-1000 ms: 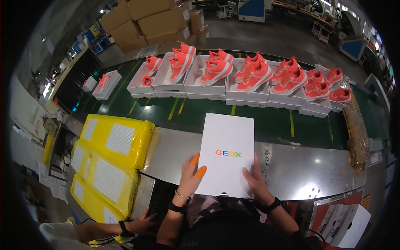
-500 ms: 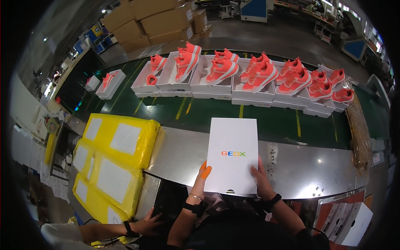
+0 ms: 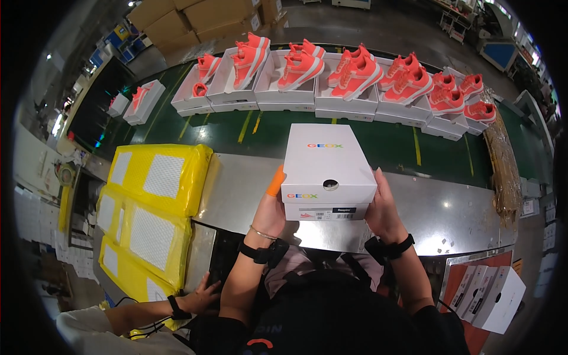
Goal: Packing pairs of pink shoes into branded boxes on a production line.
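- Right now you have a white shoe box (image 3: pixel 328 168) up in front of your body, the hub of the clock for everything below, with its lid down and its labelled end facing you
- Your left hand (image 3: pixel 270 216) is clamped on its 9 o'clock side, an orange finger cover (image 3: pixel 276 181) lying along the wall; your right hand (image 3: pixel 386 213) presses the 3 o'clock side, and the fingertips tucked beneath or behind are hidden, so I can't tell how they sit
- The box appears lifted over the steel worktop (image 3: pixel 242 183), though whether its underside touches anything can't be made out
- From 11 to 2 o'clock, across the green belt (image 3: pixel 387 148), stand open boxes (image 3: pixel 346 106) with coral sneakers (image 3: pixel 358 80) in and on them
- Yellow-wrapped packs (image 3: pixel 139 177) lie around 8 to 9 o'clock, with a co-worker's hand (image 3: pixel 200 296) nearer 7:30; more closed white boxes (image 3: pixel 500 300) lean together at 4 o'clock
- As I judge it, the step in hand is handling a closed box, two-handed, with nothing being packed or opened
- Your next move likely calls for an even squeeze from both palms, the box level, the lid seated, and the wrists clear of the worktop's edge
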Action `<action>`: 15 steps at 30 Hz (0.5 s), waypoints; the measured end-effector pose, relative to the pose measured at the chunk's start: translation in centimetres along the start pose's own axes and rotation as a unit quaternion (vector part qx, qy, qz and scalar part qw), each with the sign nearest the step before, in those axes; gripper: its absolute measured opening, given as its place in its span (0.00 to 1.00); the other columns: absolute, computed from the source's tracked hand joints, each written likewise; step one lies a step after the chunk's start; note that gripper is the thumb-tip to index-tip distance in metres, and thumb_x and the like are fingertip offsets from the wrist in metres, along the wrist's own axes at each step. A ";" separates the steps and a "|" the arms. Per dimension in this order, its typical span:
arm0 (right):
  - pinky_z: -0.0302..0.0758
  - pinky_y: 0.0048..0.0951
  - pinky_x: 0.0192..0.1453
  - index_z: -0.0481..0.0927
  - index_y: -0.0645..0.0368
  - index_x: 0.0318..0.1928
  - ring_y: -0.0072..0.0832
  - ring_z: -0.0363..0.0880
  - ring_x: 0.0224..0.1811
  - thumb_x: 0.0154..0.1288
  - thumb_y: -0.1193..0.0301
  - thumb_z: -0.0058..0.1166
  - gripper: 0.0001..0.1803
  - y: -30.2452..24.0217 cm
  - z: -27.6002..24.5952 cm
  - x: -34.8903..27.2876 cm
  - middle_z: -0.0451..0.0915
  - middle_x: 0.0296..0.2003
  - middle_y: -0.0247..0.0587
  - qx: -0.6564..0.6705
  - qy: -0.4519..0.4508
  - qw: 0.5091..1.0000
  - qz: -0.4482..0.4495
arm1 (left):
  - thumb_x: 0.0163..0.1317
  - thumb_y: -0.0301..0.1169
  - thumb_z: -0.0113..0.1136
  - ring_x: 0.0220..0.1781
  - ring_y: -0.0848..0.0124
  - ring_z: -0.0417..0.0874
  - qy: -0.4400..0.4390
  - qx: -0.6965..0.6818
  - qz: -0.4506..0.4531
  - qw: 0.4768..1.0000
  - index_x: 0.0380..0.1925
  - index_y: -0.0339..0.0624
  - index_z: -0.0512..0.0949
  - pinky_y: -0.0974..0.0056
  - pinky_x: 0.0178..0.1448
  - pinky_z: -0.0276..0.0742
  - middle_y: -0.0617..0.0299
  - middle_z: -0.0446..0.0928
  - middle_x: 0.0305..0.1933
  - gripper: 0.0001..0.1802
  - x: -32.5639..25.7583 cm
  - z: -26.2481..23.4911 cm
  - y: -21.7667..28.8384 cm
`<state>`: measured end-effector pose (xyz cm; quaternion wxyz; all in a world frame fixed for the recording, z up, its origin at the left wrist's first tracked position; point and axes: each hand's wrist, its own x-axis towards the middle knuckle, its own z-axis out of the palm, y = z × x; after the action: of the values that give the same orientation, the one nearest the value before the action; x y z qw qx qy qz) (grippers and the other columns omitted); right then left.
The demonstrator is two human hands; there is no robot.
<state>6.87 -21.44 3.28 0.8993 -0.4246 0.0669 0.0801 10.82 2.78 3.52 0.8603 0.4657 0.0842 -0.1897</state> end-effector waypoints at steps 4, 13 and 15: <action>0.55 0.30 0.75 0.50 0.59 0.76 0.28 0.61 0.73 0.80 0.47 0.25 0.36 -1.1 0.8 -0.1 0.63 0.71 0.39 0.003 -0.017 1.000 -0.004 | 0.74 0.53 0.46 0.64 0.66 0.76 -0.015 -0.023 0.016 0.999 0.65 0.41 0.70 0.58 0.68 0.69 0.60 0.76 0.62 0.31 1.3 -0.6 -0.2; 0.64 0.33 0.71 0.55 0.57 0.74 0.30 0.67 0.70 0.79 0.47 0.30 0.35 -1.6 0.5 -0.4 0.68 0.69 0.39 0.010 -0.029 0.999 -0.008 | 0.74 0.53 0.47 0.64 0.67 0.75 -0.005 -0.012 0.014 1.000 0.64 0.43 0.71 0.59 0.68 0.69 0.61 0.75 0.63 0.30 1.2 0.4 -0.2; 0.64 0.34 0.72 0.55 0.56 0.74 0.30 0.67 0.69 0.79 0.50 0.35 0.33 -0.3 -1.6 -0.6 0.68 0.67 0.38 0.017 -0.012 1.000 0.010 | 0.74 0.52 0.47 0.66 0.68 0.73 -0.026 -0.003 0.014 1.000 0.65 0.45 0.70 0.59 0.70 0.66 0.63 0.74 0.64 0.29 1.0 1.1 -1.0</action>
<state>6.27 -22.89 2.61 0.9063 -0.4076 0.0614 0.0931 11.24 1.14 3.01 0.8663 0.4589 0.0560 -0.1893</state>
